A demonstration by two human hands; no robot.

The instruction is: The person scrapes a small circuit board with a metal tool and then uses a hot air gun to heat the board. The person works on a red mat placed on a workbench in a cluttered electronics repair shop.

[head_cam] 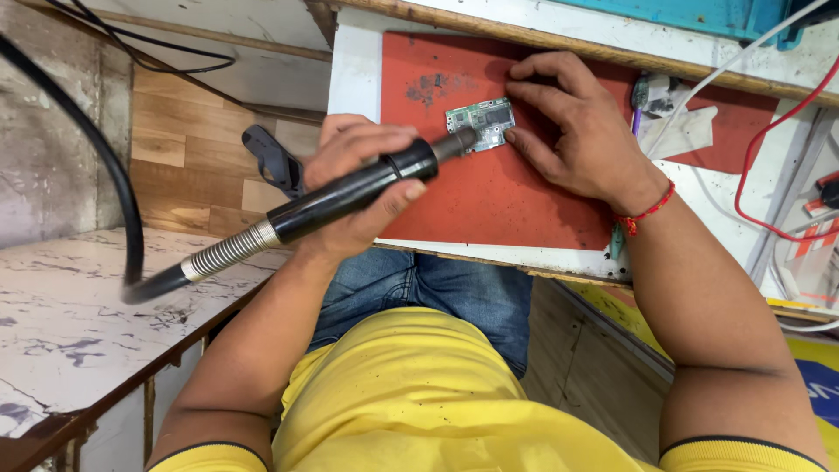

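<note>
Bench: a white bench [354,79] fills the upper right of the frame, edged in worn wood along its top and bottom.
Mat: a red mat [489,197] covers most of the bench top, with a dark scuffed patch near its upper left.
Floor: wood-grain flooring [188,157] in brown planks shows at upper left, between the bench and a grey, stained wall [48,149].
Side surface: a white marble-patterned slab [61,323] with dark veins and a wooden rim lies at lower left.
Upper edge: a teal panel [682,13] runs along the top right.
Light: bright and even, with soft shadows.
</note>
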